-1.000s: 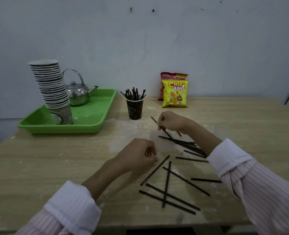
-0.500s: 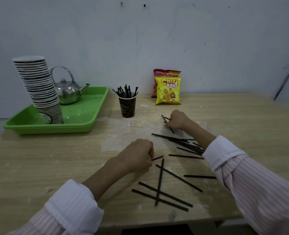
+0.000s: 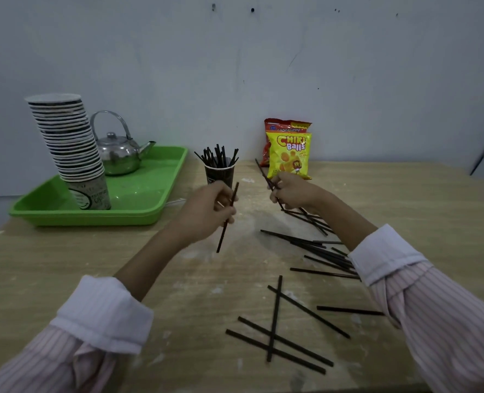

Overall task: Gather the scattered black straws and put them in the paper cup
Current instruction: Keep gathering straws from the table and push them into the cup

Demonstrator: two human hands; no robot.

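Observation:
A dark paper cup [image 3: 220, 174] stands at the table's middle back, with several black straws upright in it. My left hand [image 3: 206, 211] is raised just in front of the cup and grips one black straw [image 3: 223, 235] that hangs down from the fingers. My right hand [image 3: 292, 191] is lifted to the right of the cup, shut on another black straw [image 3: 263, 171] that sticks up to the left. Several more black straws [image 3: 280, 330] lie crossed on the wooden table in front, and others [image 3: 314, 248] lie partly under my right forearm.
A green tray [image 3: 138, 199] at the back left carries a tall stack of paper cups [image 3: 70, 148] and a metal kettle [image 3: 118, 154]. Two snack bags [image 3: 289, 151] lean against the wall behind my right hand. The table's front edge runs close below.
Both hands have lifted off the table and moved toward the cup, each carrying a straw. One second ago they were down among the scattered straws.

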